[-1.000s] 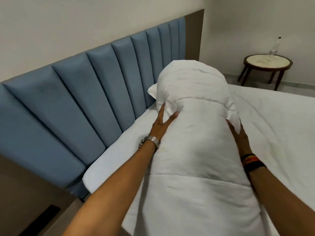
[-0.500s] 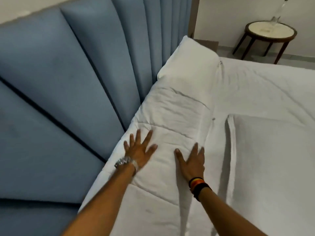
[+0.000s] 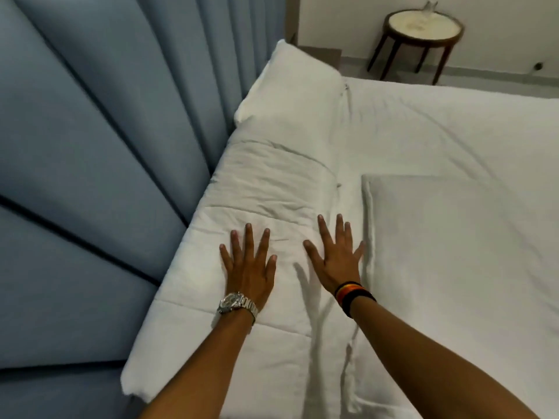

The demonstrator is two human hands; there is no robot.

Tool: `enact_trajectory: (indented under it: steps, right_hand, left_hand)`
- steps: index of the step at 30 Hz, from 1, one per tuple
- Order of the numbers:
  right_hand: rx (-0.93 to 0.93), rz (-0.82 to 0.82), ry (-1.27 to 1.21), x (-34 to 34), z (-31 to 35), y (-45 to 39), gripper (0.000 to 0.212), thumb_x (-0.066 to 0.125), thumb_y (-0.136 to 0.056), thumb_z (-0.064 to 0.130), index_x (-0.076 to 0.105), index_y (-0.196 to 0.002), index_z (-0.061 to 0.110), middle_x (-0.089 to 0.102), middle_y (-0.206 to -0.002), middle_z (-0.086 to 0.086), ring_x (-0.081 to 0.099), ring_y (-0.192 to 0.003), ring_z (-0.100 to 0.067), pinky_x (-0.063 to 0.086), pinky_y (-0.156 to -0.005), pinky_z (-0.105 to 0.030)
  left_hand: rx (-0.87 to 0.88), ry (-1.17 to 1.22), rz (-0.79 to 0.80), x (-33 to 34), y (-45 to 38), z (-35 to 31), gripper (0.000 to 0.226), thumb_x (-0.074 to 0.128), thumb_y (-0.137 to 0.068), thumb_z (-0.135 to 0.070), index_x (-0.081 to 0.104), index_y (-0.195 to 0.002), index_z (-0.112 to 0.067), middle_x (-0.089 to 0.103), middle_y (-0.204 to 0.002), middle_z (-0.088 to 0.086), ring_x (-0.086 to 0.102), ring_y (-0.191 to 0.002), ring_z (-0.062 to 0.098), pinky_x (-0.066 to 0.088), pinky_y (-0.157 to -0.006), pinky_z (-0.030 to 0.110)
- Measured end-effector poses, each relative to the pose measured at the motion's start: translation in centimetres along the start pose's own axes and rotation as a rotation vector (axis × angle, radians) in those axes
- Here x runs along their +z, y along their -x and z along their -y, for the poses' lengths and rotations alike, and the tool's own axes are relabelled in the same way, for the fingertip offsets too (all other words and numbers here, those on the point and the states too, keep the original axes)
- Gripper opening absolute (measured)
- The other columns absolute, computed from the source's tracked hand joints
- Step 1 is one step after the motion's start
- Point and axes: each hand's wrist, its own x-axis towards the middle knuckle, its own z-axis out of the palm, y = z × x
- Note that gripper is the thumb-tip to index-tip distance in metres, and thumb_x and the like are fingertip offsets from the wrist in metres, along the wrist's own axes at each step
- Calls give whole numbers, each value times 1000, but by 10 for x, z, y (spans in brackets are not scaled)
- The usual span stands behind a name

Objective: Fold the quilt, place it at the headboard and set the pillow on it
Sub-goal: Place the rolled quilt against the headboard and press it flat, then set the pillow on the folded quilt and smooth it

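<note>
The folded white quilt (image 3: 272, 189) lies lengthwise on the bed, right against the blue padded headboard (image 3: 106, 146). My left hand (image 3: 248, 267), with a metal watch on its wrist, rests flat on the quilt with its fingers spread. My right hand (image 3: 335, 255), with a striped wristband, lies flat beside it near the quilt's right edge. Neither hand holds anything. A white pillow (image 3: 296, 83) lies at the quilt's far end against the headboard. A second flat white pillow (image 3: 453, 252) lies on the mattress to the right of my right hand.
The white bed sheet (image 3: 438, 131) covers the mattress to the right. A small round wooden side table (image 3: 423, 22) stands on the floor beyond the bed's far edge, with a clear bottle at its back.
The quilt, held up as a bundle a second ago, now lies flat against the headboard. My hands went from its sides to flat on top, and have spread slightly apart.
</note>
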Motion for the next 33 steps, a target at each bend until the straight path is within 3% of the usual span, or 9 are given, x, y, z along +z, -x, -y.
enact_trajectory:
  steps: [3, 6, 12, 16, 20, 24, 26, 28, 33]
  right_hand:
    - [149, -139, -68, -59, -83, 31, 72, 30, -99, 75, 13, -164, 47, -1, -174, -2, -2, -159, -21, -4, -122, -63]
    - [348, -217, -82, -113, -186, 67, 75, 35, -97, 76, 20, -163, 44, 4, -174, -5, 1, -159, -22, -2, -123, -64]
    - [652, -128, -156, -174, -366, 133, 84, 50, -90, 76, 16, -162, 49, -3, -174, -7, -2, -159, -28, -1, -122, -66]
    - [709, -18, -482, -180, -437, 148, 104, 63, -72, 89, 9, -157, 62, 1, -174, 0, 14, -158, -31, 22, -124, -54]
    - [598, 27, -741, -171, -454, 144, 113, 71, -63, 89, 11, -156, 64, 38, -162, 12, 41, -147, -22, 36, -116, -38]
    - [481, -163, -945, -163, -419, 135, 107, 86, -62, 76, 31, -153, 60, 56, -144, 23, 57, -131, -10, 46, -108, -32]
    - [420, -244, -1007, -175, -393, 134, 106, 90, -62, 70, 36, -153, 56, 57, -143, 23, 57, -129, -6, 46, -111, -34]
    - [370, -308, -1046, -197, -369, 130, 110, 91, -61, 69, 36, -154, 52, 54, -148, 22, 55, -132, -6, 43, -114, -34]
    - [245, -355, -1085, -250, -279, 113, 122, 85, -58, 76, 26, -161, 46, 33, -158, 24, 35, -138, 3, 29, -111, -21]
  left_hand:
    - [157, 78, 108, 3, 12, -79, 64, 24, -104, -54, 21, -164, -34, 6, -173, 7, 3, -159, 35, 3, -125, 59]
    - [172, 153, 275, 27, 31, -156, 63, 19, -104, -62, 9, -164, -42, 2, -173, 3, 0, -160, 29, -1, -127, 50]
    - [-74, 388, 523, 89, 45, -270, 73, 29, -94, -80, 5, -159, -57, 13, -173, 3, 16, -157, 28, 17, -125, 53]
    - [-331, 619, 533, 127, 44, -319, 89, 41, -77, -94, 5, -154, -66, 8, -173, 8, 22, -155, 33, 20, -124, 51]
    - [-479, 700, 497, 130, 45, -328, 107, 52, -61, -100, 8, -153, -67, 31, -166, 9, 39, -147, 36, 32, -117, 50]
    - [-458, 817, 353, 98, 43, -350, 115, 64, -58, -95, 24, -157, -53, 47, -158, -2, 53, -132, 22, 41, -102, 28]
    - [-402, 811, 267, 66, 41, -367, 109, 63, -64, -89, 26, -158, -47, 53, -152, -3, 57, -123, 17, 43, -98, 26]
    - [-328, 779, 178, 29, 34, -379, 102, 61, -70, -86, 32, -157, -42, 54, -151, -4, 55, -131, 17, 46, -105, 30]
    - [-132, 698, -101, -89, 17, -361, 72, 64, -82, -67, 53, -145, -34, 63, -140, -2, 59, -128, 19, 47, -108, 34]
